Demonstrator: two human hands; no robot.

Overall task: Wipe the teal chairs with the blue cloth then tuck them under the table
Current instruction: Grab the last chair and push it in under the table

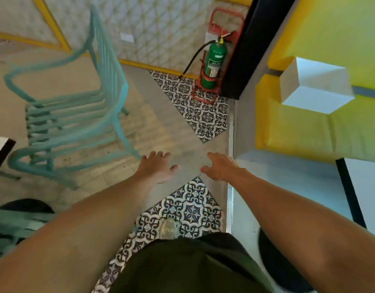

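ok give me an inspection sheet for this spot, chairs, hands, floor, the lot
surface: floor, plain with patterned tile patches; table corner at left edge
job's things: teal chair stands apart from the table, not tucked; second teal chair partly in view at lower left; blue cloth not seen
clutter: nothing seen
grippers: left hand and right hand open, empty, stretched forward
cables: black hose on the extinguisher
surroundings: yellow bench, white box, quilted wall
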